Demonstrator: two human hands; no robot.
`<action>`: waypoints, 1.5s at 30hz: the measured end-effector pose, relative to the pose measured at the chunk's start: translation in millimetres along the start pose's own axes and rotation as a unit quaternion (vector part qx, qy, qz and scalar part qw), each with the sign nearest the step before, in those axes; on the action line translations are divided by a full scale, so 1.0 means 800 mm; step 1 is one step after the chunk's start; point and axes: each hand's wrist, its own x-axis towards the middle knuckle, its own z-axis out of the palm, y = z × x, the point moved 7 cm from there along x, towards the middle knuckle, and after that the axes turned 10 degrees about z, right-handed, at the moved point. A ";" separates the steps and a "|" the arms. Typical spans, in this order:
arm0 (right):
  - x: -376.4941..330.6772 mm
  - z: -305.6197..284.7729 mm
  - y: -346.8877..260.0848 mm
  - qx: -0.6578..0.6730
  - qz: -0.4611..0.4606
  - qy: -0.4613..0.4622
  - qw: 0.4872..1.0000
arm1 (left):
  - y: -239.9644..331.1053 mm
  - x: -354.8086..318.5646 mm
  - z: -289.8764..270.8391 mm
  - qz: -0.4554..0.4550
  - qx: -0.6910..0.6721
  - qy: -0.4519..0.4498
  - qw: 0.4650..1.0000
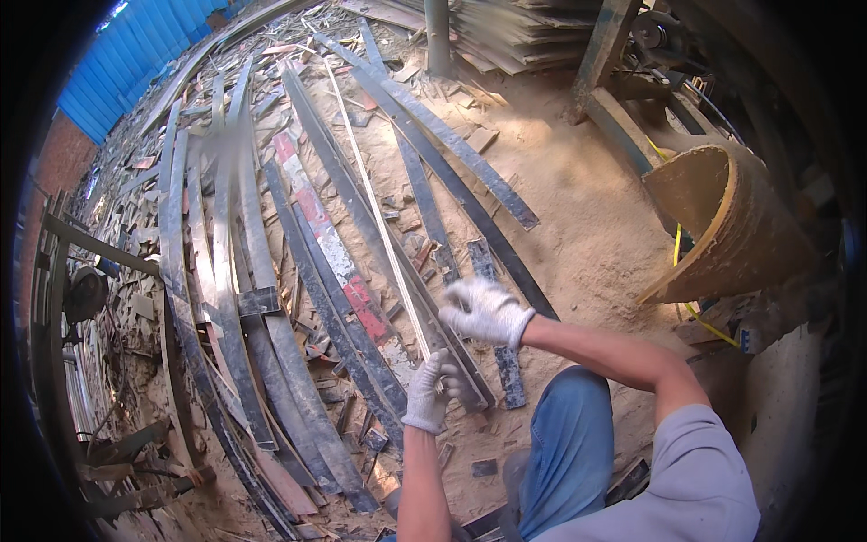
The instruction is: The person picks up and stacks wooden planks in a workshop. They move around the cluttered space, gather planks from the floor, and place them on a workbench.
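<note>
Left grip (429,395) in white knit glove is closed around the near end of a thin pale wood strip (384,230); right grip (485,310), gloved alike, is clamped on it just above. Strip lies over dark flat planks (298,262) on sawdust floor (578,226).

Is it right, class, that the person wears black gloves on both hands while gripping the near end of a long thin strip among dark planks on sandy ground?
Not quite. The head view shows white gloves on the left hand and right hand, not black. The rest holds: both hands grip the near end of the long thin strip, among dark planks on sandy ground.
</note>
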 end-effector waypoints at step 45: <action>-0.014 0.006 0.185 0.180 0.213 0.088 0.956 | 0.123 -0.239 0.072 -0.077 -0.496 -0.221 0.836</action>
